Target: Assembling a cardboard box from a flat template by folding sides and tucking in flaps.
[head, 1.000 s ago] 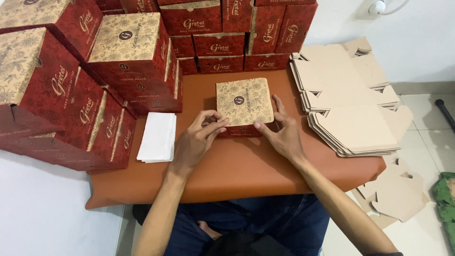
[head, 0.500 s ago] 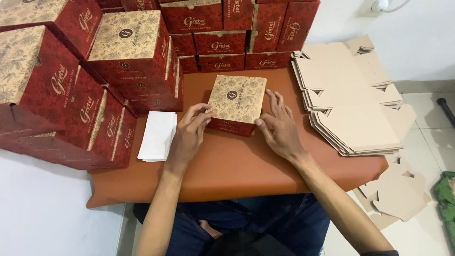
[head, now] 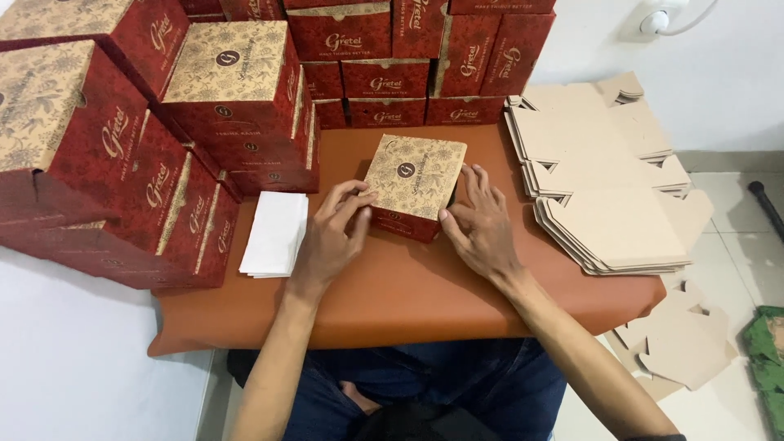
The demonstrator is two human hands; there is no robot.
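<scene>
The small box (head: 415, 185) had a tan lid printed with a fine brown floral pattern and a dark round emblem at its middle; its sides were deep red. The stacked boxes (head: 147, 147) around it showed the same red walls with pale lettering and tan flowered tops. The tabletop (head: 425, 294) was plain rust-orange. A stack of paper sheets (head: 276, 233) was white. The flat box blanks (head: 604, 188) were unprinted light brown cardboard. The trousers (head: 457, 384) were dark blue. A green thing (head: 769, 359) at the edge seemed patterned, though too little showed.
</scene>
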